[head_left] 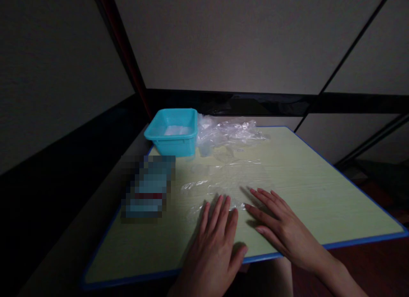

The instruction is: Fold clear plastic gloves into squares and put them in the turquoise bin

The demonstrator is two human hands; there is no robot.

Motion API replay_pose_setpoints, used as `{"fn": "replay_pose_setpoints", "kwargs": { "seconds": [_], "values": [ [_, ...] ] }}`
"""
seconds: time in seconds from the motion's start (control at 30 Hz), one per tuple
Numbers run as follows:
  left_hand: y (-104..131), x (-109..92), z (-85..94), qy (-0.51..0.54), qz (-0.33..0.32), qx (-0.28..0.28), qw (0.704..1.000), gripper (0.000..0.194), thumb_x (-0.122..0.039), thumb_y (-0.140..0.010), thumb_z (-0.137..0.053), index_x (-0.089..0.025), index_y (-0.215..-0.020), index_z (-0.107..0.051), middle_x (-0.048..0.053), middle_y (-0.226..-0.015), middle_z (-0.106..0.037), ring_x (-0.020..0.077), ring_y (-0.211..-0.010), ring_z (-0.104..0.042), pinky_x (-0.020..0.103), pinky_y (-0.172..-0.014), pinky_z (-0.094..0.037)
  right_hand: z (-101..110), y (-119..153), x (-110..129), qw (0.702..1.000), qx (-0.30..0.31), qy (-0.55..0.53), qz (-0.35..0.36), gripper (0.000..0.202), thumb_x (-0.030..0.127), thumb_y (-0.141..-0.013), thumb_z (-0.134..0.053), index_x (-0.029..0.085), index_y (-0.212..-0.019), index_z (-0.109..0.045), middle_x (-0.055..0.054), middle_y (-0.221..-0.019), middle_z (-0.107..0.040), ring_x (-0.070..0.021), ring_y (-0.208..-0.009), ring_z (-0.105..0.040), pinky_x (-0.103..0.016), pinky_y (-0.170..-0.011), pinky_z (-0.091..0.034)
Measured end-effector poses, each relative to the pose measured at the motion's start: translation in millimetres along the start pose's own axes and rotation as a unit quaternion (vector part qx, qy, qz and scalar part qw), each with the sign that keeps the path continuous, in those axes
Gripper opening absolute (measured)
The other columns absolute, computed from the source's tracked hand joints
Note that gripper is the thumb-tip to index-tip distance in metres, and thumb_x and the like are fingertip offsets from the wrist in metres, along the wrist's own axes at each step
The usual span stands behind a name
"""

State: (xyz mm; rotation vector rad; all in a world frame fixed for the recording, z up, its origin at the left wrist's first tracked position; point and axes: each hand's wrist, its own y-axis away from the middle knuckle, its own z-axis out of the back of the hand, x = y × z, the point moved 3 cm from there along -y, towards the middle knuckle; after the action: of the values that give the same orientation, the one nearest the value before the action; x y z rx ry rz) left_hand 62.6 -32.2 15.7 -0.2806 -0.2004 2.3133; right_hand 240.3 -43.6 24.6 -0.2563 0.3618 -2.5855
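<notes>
Plastic film point(211, 190), clear and thin, lies flat on the pale green counter point(303, 190) right at the fingertips of both hands. Nearest the viewer, the left hand point(215, 241) rests palm down by the counter's front blue edge, fingers point(220, 209) stretched out flat and close together, their tips on the near edge of the film. Just beside it, the right hand point(281, 231) also lies flat and open, its fingers spread slightly and angled to the left, tips touching the same sheet. Neither hand grips anything. The film reaches away from the fingers toward the back of the counter. To the left sits a blurred-out patch point(147, 188). Farther back lies a crumpled heap of clear plastic point(228, 133), and just to its left stands a turquoise tub point(172, 133) at the far left corner.
</notes>
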Motion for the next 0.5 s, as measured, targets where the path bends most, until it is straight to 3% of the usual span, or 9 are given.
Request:
{"fn": "replay_pose_setpoints", "kwargs": {
  "seconds": [0.27, 0.37, 0.5],
  "values": [
    [0.2, -0.1, 0.8, -0.004, 0.002, 0.009, 1.000, 0.054, -0.039, -0.085, -0.046, -0.016, -0.133, -0.033, 0.012, -0.146, -0.017, 0.0288, -0.133, -0.012, 0.051, -0.105, -0.025, 0.7, -3.7, -6.4, 1.000, 0.007, -0.030, -0.004, 0.036, 0.032, -0.086, -0.048, 0.023, -0.121, -0.052, -0.007, -0.141, -0.032, -0.0263, -0.129, -0.029, -0.052, -0.100, -0.031],
    [1.1, 0.1, 2.3, 0.003, 0.004, -0.002, 1.000, 0.059, -0.039, -0.085, -0.048, -0.016, -0.135, -0.027, 0.012, -0.146, -0.017, 0.0287, -0.133, -0.013, 0.051, -0.105, -0.026, 7.4, -23.9, -20.9, 0.997, -0.018, -0.076, -0.026, 0.031, 0.030, -0.086, -0.046, 0.021, -0.114, -0.056, -0.008, -0.136, -0.041, -0.0245, -0.124, -0.036, -0.046, -0.097, -0.037],
    [1.4, 0.0, 2.7, 0.016, 0.004, -0.008, 1.000, 0.061, -0.035, -0.084, -0.050, -0.017, -0.136, -0.025, 0.011, -0.147, -0.015, 0.0280, -0.133, -0.013, 0.050, -0.105, -0.026, 10.8, -70.3, -52.4, 0.991, -0.041, -0.110, -0.059, 0.027, 0.026, -0.087, -0.042, 0.018, -0.105, -0.060, -0.009, -0.119, -0.056, -0.0220, -0.107, -0.053, -0.040, -0.091, -0.043]
  ]
}}
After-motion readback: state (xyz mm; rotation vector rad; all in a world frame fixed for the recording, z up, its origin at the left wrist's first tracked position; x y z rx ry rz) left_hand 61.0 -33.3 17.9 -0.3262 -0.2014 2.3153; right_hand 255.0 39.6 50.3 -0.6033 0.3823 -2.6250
